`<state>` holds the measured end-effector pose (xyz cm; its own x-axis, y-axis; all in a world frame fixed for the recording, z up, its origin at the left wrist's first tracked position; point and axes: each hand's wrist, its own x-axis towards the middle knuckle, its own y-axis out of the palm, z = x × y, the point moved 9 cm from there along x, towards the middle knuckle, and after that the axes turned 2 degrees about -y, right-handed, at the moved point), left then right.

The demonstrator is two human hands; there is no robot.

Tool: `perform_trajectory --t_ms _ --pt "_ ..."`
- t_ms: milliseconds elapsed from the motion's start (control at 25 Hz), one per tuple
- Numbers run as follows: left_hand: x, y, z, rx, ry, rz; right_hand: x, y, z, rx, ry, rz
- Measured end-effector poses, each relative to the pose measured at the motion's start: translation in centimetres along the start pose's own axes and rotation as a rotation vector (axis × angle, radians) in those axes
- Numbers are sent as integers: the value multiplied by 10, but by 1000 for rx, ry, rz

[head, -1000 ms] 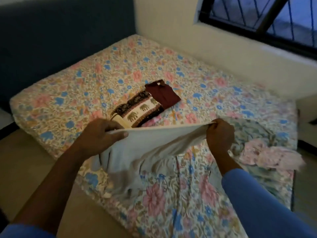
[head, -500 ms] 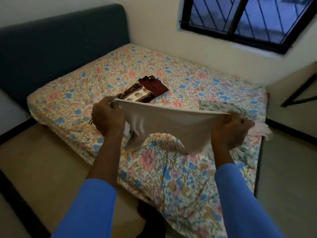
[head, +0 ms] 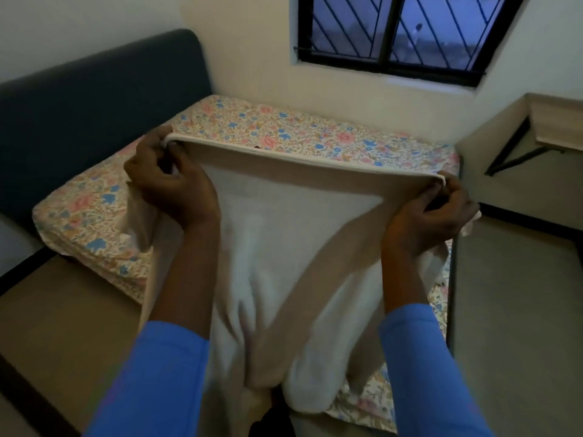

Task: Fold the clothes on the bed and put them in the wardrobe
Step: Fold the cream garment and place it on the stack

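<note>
Bed (head: 284, 127) with floral sheet runs from 8 o'clock to 2 o'clock, headboard (head: 94, 99) at 10 o'clock; open floor (head: 511, 304) lies beside its edge at 3 o'clock. White garment (head: 284, 247) is held raised in front of the bed, top hem horizontal, long axis hanging toward 6 o'clock. Left hand (head: 170, 187) and right hand (head: 432, 212) each pinch a hem corner. No legible writing.

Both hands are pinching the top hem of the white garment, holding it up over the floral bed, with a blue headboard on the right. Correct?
Wrong on one count: the head view shows the blue headboard on the left. The rest holds: the left hand and right hand pinch the top hem of the white garment above the floral bed.
</note>
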<state>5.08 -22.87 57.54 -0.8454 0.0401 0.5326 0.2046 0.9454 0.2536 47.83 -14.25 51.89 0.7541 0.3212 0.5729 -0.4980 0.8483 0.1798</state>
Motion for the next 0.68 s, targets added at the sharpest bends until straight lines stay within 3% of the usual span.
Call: perform_trajectory --t_ms 120,320,360,520,600,680 --pt "-19 64 88 114 -15 172 -5 41 -70 -90 -25 115" --pt "-117 203 342 495 -20 482 -61 165 -313 -452 -53 440" --pt "-148 238 418 586 8 570 -83 197 -382 -587 -88 532" --pt "-235 314 596 842 49 965 -137 264 -548 -1117 -50 912" --pt "-268 327 651 915 -1 1063 -153 275 -602 -1325 -57 991" --pt "-280 333 673 928 -2 1075 -159 288 -626 -1393 -260 994"
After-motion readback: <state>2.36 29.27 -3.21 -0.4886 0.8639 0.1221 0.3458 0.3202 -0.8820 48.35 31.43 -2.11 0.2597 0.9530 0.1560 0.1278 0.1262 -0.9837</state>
